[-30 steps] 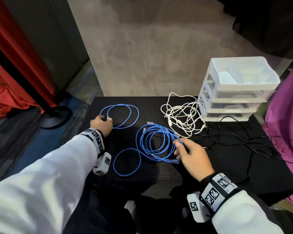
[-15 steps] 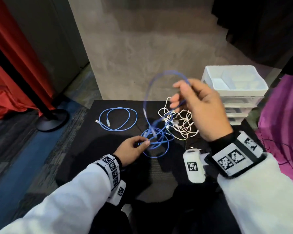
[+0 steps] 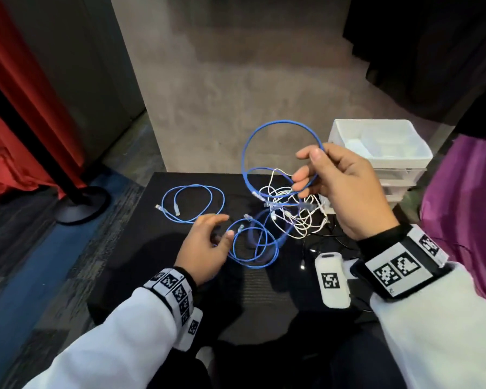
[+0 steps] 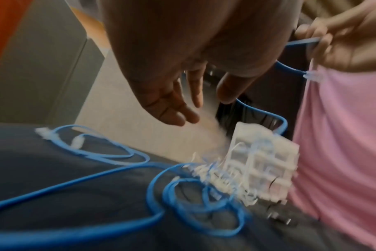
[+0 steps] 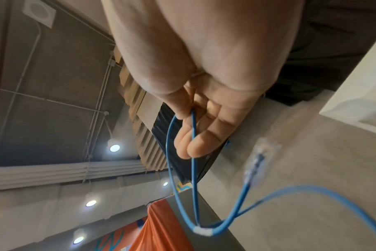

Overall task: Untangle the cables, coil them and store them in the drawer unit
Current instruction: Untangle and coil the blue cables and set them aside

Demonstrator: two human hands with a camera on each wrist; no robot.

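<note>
Head view: the right hand [image 3: 345,192] is raised above the black table [image 3: 141,248], thumb and fingers pinching a loop of the blue cable [image 3: 253,153], whose remaining coils [image 3: 253,248] lie on the table below. The left hand [image 3: 205,248] hovers low beside those coils, fingers loosely spread and gripping nothing. A second blue cable [image 3: 192,203] lies coiled further left, apart. A tangled white cable [image 3: 292,214] sits just in front of the white drawer unit [image 3: 376,153], at the table's far right.
</note>
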